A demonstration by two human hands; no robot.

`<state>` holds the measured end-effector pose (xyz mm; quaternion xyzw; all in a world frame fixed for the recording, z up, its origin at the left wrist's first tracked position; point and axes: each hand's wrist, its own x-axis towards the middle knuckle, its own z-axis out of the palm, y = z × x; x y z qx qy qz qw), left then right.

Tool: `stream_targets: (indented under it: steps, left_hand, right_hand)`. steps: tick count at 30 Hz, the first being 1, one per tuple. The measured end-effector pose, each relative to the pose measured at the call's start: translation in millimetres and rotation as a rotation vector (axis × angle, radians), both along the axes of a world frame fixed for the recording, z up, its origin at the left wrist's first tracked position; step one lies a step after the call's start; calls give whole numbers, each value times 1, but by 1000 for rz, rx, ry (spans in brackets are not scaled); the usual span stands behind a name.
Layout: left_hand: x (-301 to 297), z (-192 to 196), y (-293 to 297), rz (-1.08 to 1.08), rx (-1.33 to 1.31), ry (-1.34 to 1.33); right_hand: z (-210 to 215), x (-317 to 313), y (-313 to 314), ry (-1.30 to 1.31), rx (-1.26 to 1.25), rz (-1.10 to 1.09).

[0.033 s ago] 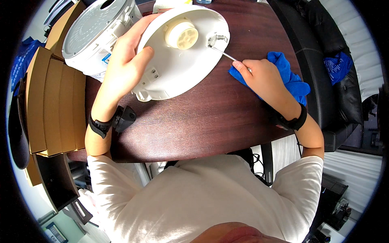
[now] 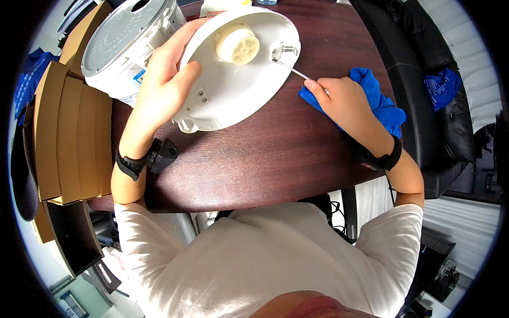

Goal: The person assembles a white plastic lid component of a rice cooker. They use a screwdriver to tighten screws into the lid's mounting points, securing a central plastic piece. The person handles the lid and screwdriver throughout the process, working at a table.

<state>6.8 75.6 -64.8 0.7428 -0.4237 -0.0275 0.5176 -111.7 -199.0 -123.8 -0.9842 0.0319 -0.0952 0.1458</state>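
My left hand [image 2: 167, 87] is closed on the left rim of a white oval plastic cover [image 2: 254, 93], its thumb lying on the inner face. The cover is tilted, hollow side toward me, and its lower edge is near the tabletop. A cream round cup-like part [image 2: 238, 45] projects from inside it. In my right hand [image 2: 339, 98] is a slim silver-shafted tool [image 2: 291, 69], whose grip end is hidden by the fingers. The tool's tip meets a small metal bracket [image 2: 283, 52] at the cover's right side; exact contact is too small to tell.
A white round appliance [image 2: 127, 42] with a grey top stands left of the cover. Cardboard boxes [image 2: 74, 138] rise beside the dark wooden table [image 2: 238, 169]. Behind my right hand lies a blue cloth [image 2: 379, 103]. A black sofa [image 2: 408, 69] is along the right.
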Motion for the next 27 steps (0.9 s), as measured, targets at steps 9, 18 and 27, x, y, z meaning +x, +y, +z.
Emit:
stream_targets:
  steps: [9,18,27]
  left_hand:
    - [6,-7,1,-1,-39,-30]
    - [1,-4,0,26,-24,-32]
    - [9,-12,0,59,-60,-27]
  right_hand:
    - [8,20,-4,720,887,-41]
    - [2,11,-6,818,1299,5]
    - [10,-12,22,83,348,184]
